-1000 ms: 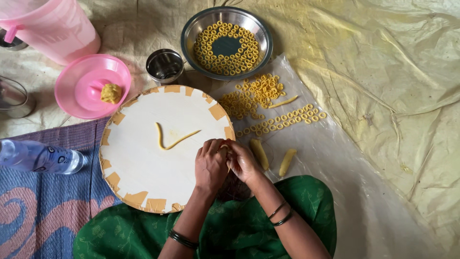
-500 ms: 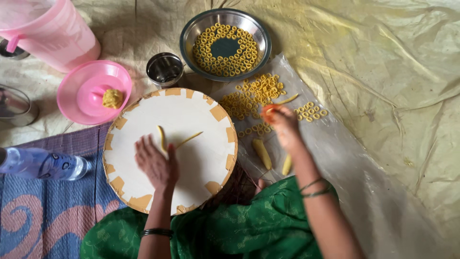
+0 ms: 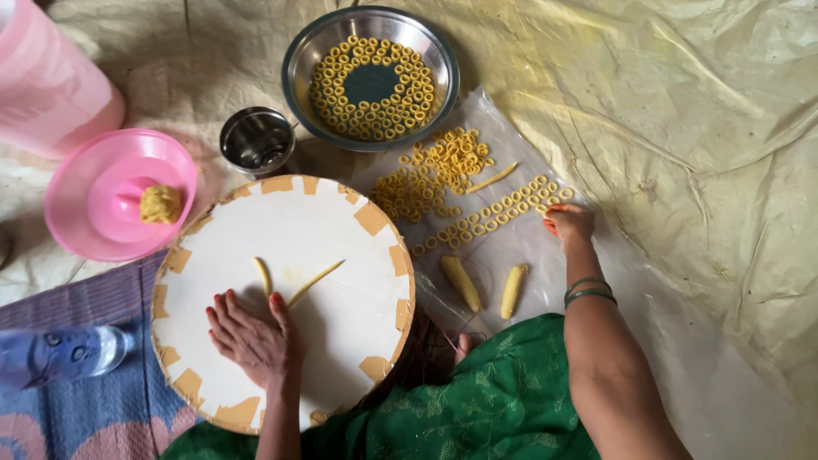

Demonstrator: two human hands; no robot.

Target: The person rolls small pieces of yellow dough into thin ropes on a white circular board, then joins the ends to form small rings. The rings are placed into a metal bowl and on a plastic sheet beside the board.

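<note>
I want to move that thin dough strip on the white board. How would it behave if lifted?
The dough strip looks long and very thin, so it would probably sag and might tear if lifted by one end. It seems soft like the thicker rolls, so pinching could dent it. Lying flat on the board, it should slide or roll rather than tip.

The right hand (image 3: 569,221) has slid further right along the ring row (image 3: 490,218) — the left hand (image 3: 251,336) sits lower on the board (image 3: 341,247).

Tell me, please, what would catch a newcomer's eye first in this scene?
Probably the round white board at centre, where the left hand rests flat near two thin dough strips. Next, the steel bowl above it, ringed with small yellow dough rings, and the right hand reaching rows of rings on the plastic sheet.
</note>
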